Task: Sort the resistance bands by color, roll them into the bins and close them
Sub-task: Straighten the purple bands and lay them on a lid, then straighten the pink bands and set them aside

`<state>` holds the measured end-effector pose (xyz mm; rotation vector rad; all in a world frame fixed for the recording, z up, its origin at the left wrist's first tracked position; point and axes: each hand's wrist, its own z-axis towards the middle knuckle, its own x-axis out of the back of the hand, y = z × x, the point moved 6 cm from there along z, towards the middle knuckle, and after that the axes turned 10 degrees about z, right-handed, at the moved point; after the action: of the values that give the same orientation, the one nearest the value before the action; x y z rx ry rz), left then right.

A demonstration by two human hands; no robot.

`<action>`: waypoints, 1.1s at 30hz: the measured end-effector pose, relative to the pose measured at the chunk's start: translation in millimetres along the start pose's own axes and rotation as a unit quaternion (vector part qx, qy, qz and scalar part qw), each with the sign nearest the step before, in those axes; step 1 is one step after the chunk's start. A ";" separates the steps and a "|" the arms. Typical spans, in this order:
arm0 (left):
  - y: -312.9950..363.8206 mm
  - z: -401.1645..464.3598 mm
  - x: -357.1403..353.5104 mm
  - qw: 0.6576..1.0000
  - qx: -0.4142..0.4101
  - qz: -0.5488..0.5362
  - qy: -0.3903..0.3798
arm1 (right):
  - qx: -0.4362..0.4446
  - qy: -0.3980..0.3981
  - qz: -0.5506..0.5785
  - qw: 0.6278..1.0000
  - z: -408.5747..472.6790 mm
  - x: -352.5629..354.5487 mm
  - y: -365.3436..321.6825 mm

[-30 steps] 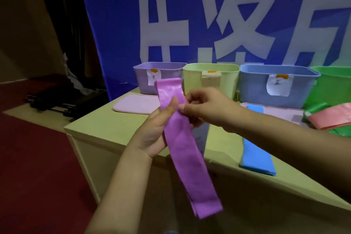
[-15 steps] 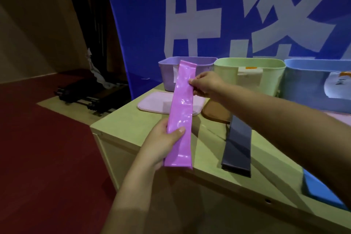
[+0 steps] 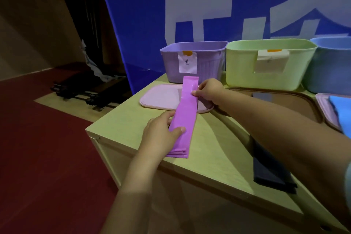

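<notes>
Overhead, head view only: purple band [image 3: 183, 119] held flat and stretched lengthwise above the table [image 3: 214, 150], folded in layers at its near end. Left hand [image 3: 161, 135] grips the near part, thumb on top. Right hand [image 3: 208, 91] pinches the far part by its edge, over the pink lid [image 3: 161, 97]. Purple bin [image 3: 207, 62] stands open just behind, paper label on its front; green bin [image 3: 239, 66] beside it, blue bin [image 3: 330, 66] further right. Dark band [image 3: 271, 173] lies flat near the right forearm.
</notes>
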<state>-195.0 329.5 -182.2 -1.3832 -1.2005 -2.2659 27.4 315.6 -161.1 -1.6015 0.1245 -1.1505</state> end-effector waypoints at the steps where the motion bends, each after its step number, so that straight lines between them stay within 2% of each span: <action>1: -1.3 -0.4 0.8 0.999 -0.007 0.038 0.015 | 0.002 0.003 -0.041 0.999 -0.5 -0.9 -0.1; 4: -4.9 -2.1 2.3 0.995 -0.002 0.097 0.039 | -0.001 0.028 -0.110 0.994 -3.9 0.0 -1.6; 7: -0.1 -5.0 3.7 0.995 -0.012 0.088 0.047 | 0.002 0.048 -0.140 0.989 -9.4 1.7 -4.8; 10: 4.8 -9.4 15.1 0.996 -0.010 0.038 0.080 | 0.036 0.053 -0.114 0.991 -21.1 8.6 -12.8; 14: 34.9 -21.0 32.0 0.986 -0.040 -0.095 0.131 | 0.095 0.015 -0.063 0.993 -59.5 31.4 -17.3; 16: 60.0 -29.9 26.7 0.973 -0.053 -0.201 0.101 | 0.108 0.012 -0.074 0.991 -83.0 55.3 -11.8; 18: 85.2 -41.6 10.4 0.948 -0.044 -0.312 0.035 | 0.098 0.019 -0.085 0.991 -108.3 90.3 -0.2; 21: 122.7 -62.7 -20.0 0.920 -0.028 -0.390 -0.028 | 0.075 0.042 -0.089 0.992 -153.7 155.6 23.5; 25: 186.4 -98.9 -56.7 0.888 -0.044 -0.445 -0.104 | 0.030 0.073 -0.129 0.988 -212.4 234.4 66.6; 28: 229.3 -124.8 -82.1 0.880 -0.055 -0.447 -0.152 | 0.006 0.095 -0.142 0.985 -252.4 281.4 100.2; 33: 287.6 -154.7 -106.9 0.866 -0.083 -0.450 -0.201 | -0.022 0.174 -0.150 0.973 -298.1 349.7 153.4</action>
<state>-75.0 8.8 -153.1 -1.6332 -2.2067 -2.7716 67.6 -162.9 -96.8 -1.4756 0.1406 -1.6708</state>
